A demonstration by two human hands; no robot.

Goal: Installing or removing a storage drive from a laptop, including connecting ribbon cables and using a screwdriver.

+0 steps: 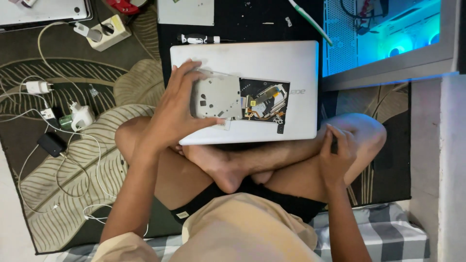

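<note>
Silver laptop (262, 63), upside down across crossed legs above a leaf-patterned rug (63, 184), one bay open. Left hand (170, 116) spread over the near left corner, fingertips on a flat grey metal cover plate (217, 95) punched with small holes, thumb curled under toward the front edge. Right hand (336, 155) off the machine, resting on the right knee, fingers loosely curled, holding nothing visible.

Likely trouble: balanced on shins only, so a knee shift or hard press at that corner could tip or slide the shell onto the rug. Exposed dark cavity (264, 99) beside the plate, with a thin orange ribbon cable and small metal parts; a dragged plate edge could snag or crease that ribbon. Tiny screws, if loose, easily lost in rug pile; none clearly seen.

Shell smooth, matte, rounded at corners. Plate thin, stiff, dull. Rug woven, soft. Left of the legs: white cables, white chargers (80, 116), a black adapter (51, 144), a cream power strip (109, 31). Beyond the laptop, a black-and-white screwdriver (199, 39) on a dark mat. Glowing blue computer case (388, 34) at upper right.
</note>
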